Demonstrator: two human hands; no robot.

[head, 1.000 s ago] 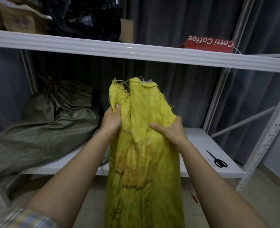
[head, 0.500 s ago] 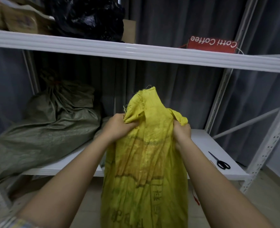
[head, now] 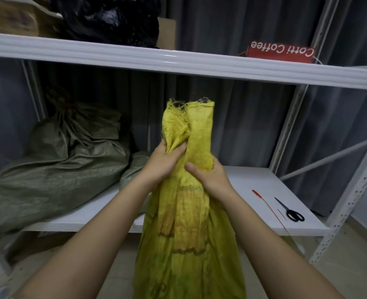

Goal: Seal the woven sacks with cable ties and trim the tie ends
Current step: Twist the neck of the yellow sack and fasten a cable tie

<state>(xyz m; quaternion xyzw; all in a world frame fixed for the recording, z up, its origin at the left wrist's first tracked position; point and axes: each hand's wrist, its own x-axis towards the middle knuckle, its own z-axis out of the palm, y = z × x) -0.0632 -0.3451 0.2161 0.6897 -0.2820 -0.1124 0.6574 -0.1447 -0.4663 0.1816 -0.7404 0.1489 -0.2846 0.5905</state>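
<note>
A yellow woven sack (head: 189,234) stands upright in front of the shelf, its frayed mouth bunched into a narrow neck. My left hand (head: 165,162) grips the neck from the left. My right hand (head: 208,178) wraps it from the right, slightly lower. A red cable tie (head: 269,207) lies on the lower shelf board to the right of the sack. Black scissors (head: 290,211) lie beside the tie, nearer the shelf's right end.
A green woven sack (head: 55,165), tied shut at the top, lies on the left of the white lower shelf (head: 253,182). The upper shelf (head: 178,61) carries a black bag, cardboard boxes and a red coffee box (head: 282,51). A white upright (head: 351,201) stands at right.
The sack's mouth has been gathered tighter into a narrow neck. Both hands have moved closer together around it. The red cable tie has come into view on the shelf.
</note>
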